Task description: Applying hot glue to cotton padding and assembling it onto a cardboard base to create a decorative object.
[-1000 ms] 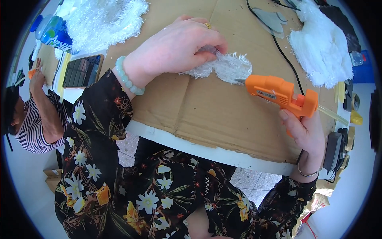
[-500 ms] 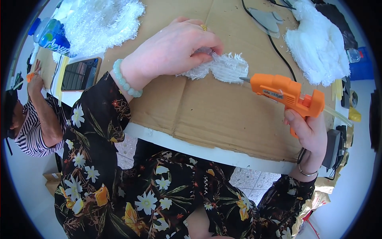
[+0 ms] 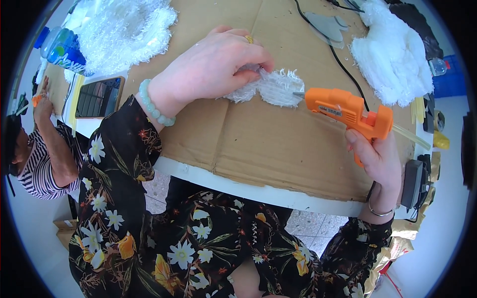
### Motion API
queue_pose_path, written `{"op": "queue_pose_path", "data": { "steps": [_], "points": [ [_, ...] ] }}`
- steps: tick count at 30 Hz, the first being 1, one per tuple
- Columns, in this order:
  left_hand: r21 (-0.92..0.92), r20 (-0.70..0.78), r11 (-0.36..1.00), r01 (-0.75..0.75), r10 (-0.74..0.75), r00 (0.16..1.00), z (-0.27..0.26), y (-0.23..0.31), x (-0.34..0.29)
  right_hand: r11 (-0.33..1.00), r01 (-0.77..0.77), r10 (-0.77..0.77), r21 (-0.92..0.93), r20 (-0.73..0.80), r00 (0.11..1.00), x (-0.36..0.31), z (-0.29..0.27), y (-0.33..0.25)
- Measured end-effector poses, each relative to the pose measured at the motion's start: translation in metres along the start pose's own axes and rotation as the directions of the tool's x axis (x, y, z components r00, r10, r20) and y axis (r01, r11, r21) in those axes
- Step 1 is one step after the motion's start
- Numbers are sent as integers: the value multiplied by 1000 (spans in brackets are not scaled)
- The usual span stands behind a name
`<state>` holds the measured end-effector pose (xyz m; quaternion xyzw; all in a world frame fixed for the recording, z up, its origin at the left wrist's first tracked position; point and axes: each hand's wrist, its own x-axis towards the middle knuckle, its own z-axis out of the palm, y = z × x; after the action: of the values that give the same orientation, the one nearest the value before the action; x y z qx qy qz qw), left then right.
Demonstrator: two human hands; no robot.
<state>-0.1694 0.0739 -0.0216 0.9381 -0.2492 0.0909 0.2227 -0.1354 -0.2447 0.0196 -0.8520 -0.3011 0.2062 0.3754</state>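
My left hand (image 3: 218,62) pinches a small white fluffy fabric piece (image 3: 280,88) between thumb and fingers, above the cardboard sheet (image 3: 268,144). Its frayed right part spreads out past my fingertips, backing side up; the part under my palm is hidden. In my right hand (image 3: 376,158) is an orange hot glue gun (image 3: 343,109), gripped by the handle. The gun's metal nozzle points left and meets the right edge of the fabric piece in this view. A translucent glue stick (image 3: 411,137) juts from its rear.
White fluffy material lies in a heap (image 3: 126,35) at the far left and a bundle (image 3: 392,54) at the far right. A phone (image 3: 100,97), a blue-capped bottle (image 3: 62,49), a black cable (image 3: 343,64) and grey template pieces (image 3: 325,27) surround the work. A co-worker (image 3: 49,154) sits at left.
The glue gun has moved slightly left and up, so its nozzle now overlaps the fabric's right edge. My left hand keeps its pinch with little movement.
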Motion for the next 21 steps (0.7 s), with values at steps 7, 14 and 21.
{"op": "queue_pose_path", "data": {
  "steps": [7,14,21],
  "points": [
    [-11,17,1000,-21,21,1000,9,0,5,993,-115,113,-38,-54,992,2,3,2],
    [40,-5,998,-39,40,999,2,9,2,996,-67,67,-60,-3,998,3,1,-4],
    [52,-6,997,-52,52,999,7,11,4,992,32,-33,-123,-2,999,1,3,-1]
  ]
}}
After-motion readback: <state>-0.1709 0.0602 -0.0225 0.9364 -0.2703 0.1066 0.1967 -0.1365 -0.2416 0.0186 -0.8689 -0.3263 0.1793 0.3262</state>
